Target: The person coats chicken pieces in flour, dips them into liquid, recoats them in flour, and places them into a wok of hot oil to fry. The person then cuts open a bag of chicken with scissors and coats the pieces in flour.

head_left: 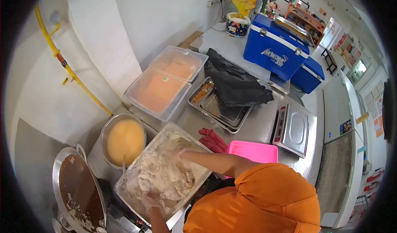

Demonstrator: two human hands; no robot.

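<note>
A deep rectangular tub (pixel 124 193) holds pale flour (pixel 159 167) and several flour-coated pieces (pixel 171 191), perhaps meat. At the tub's near left end, my left hand (pixel 152 201), in a thin clear glove, touches a coated piece (pixel 144 184); its fingers are partly lost in the flour. Over the far part of the tub, my right hand (pixel 177 152) is in the flour and smeared by motion, so its fingers do not show clearly. A thin handle (pixel 124 169) stands up at the left rim, by a metal pot of pale yellow liquid (pixel 126 140).
At left, a wide pan (pixel 80 191) holds brown liquid. Behind are lidded plastic bins (pixel 161 88), metal trays (pixel 231 119) and a black plastic bag (pixel 235 82). To the right lie a red cloth (pixel 212 140), a pink tray (pixel 254 151), a scale (pixel 293 131) and a blue cooler (pixel 273 47).
</note>
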